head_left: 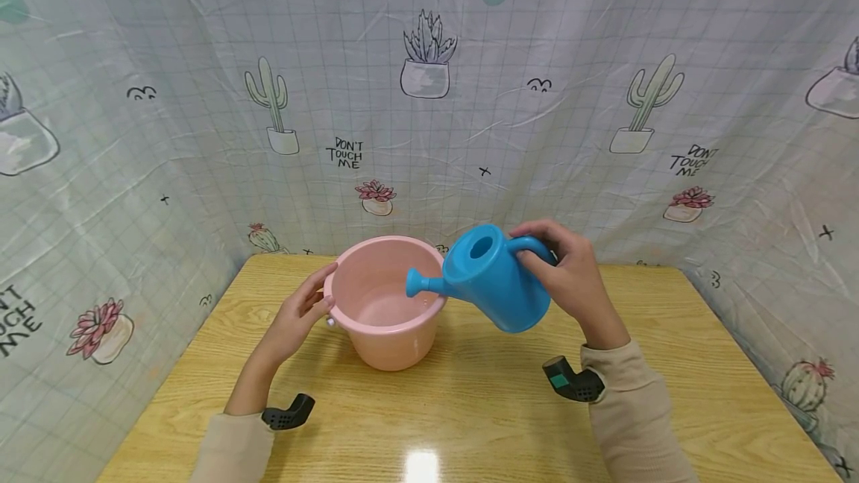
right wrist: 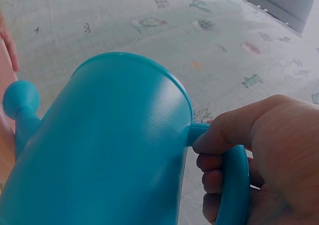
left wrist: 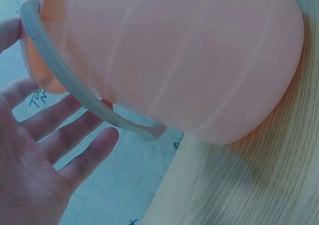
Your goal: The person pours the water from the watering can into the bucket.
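Note:
A pink bucket stands upright on the table, its pale bail handle hanging down its side. My left hand touches the left of the bucket's rim; in the left wrist view its fingers are spread and mostly straight. My right hand grips the loop handle of a blue watering can, with the fingers wrapped round it in the right wrist view. The can is held off the table, tilted left, its spout head over the bucket's opening. No water shows leaving the spout.
The wooden table runs under both arms. A cactus-print sheet hangs behind it and at both sides. A dark wrist device is strapped at the right cuff, and another at the left.

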Tool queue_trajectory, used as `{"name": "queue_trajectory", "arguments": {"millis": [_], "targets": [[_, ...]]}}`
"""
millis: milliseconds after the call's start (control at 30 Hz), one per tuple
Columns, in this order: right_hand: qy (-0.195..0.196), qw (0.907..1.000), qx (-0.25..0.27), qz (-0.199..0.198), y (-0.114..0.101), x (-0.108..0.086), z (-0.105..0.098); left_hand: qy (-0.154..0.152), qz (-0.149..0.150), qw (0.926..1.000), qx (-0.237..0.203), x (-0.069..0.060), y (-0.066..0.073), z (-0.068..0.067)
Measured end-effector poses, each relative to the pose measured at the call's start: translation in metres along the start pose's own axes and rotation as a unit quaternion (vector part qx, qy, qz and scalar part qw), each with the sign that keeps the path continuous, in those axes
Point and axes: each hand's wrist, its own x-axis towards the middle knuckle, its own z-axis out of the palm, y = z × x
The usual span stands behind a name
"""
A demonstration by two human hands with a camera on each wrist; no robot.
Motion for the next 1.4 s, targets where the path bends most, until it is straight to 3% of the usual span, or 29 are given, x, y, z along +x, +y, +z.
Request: {"name": "queue_trajectory", "arguments": {"millis": [1400], "targets": [[-0.012,0.9998,-0.007,0.011,-0.0004,0.0017,-0.0003,0.002,0.001,1.0000,0.002,0.0014,-0.0022,-0.0006]]}}
